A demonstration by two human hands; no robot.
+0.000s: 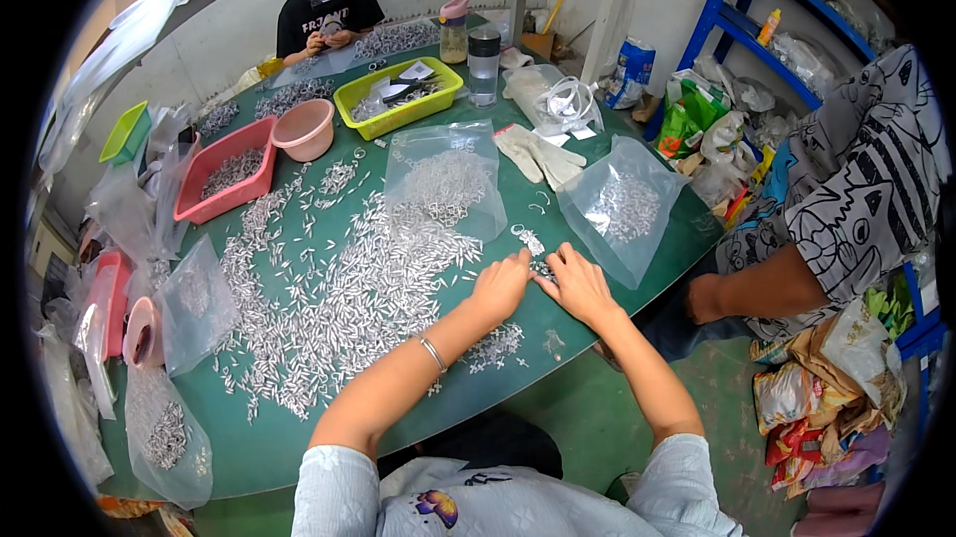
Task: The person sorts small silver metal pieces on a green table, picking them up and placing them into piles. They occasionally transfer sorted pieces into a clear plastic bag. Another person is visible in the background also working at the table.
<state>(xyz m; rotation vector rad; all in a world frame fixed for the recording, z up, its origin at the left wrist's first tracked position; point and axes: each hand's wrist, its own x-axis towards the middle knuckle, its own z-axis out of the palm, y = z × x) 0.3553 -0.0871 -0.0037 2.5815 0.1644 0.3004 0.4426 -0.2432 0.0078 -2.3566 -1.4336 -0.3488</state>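
Note:
My left hand (504, 284), a metal bangle (430, 352) on its wrist, is closed with the fingertips pinched together near the table's right side. Close beside it, my right hand (578, 284) has its fingers bent and drawn together toward the left one. Whatever they grip is too small and too covered to make out. Just beyond the fingertips lies a little cluster of silvery metal parts (531, 240). To the left spreads a broad heap of small, pointed silvery metal pieces (344, 288). A few cross-shaped pieces (496, 346) lie below my left hand.
On the green table (538, 378) lie clear bags of parts (629, 207) (453, 174) and white gloves (541, 155). A red tray (267, 161), a pink bowl (304, 129), a yellow-green basket (398, 99) and bottles (484, 67) stand farther back. One person (324, 9) sits opposite; another (846, 179) is at right.

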